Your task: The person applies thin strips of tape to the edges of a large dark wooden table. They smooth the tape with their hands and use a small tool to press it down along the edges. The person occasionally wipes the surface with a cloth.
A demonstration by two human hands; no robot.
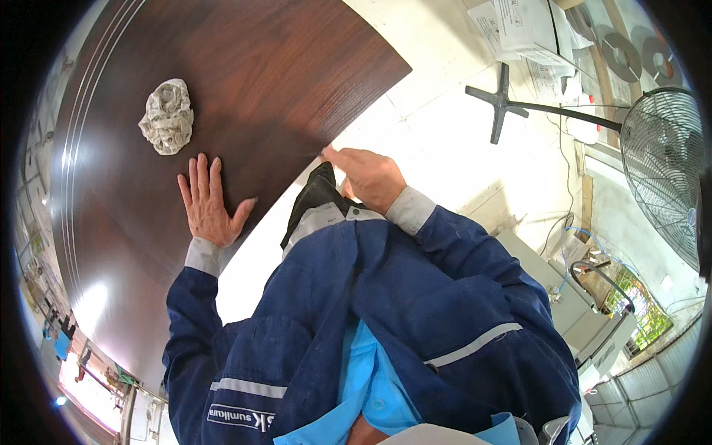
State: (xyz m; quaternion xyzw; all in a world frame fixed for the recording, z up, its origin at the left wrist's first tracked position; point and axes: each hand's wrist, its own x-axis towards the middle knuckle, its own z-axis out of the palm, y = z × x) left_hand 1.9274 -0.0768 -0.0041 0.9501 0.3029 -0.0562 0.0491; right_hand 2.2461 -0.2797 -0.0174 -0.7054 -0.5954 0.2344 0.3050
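Observation:
A large dark brown wood-grain tabletop (282, 81) fills the left and upper part of the view. My left hand (208, 204) lies flat on it with the fingers spread, holding nothing. Just beyond those fingertips is a crumpled off-white rag (167, 119), not touched by the hand. Over at the tabletop's near right edge, my right hand (371, 178) is closed, its fingers curled and its fingertips at the edge. Whatever it may hold is hidden from this angle.
To the right a black pedestal fan (664, 163) lies across the view, its cross-shaped base (500, 104) on the pale tiled floor (445, 148). White cartons (519, 30) stand at the far right. A grey cabinet (552, 289) is beside my right arm; cables trail near the wall.

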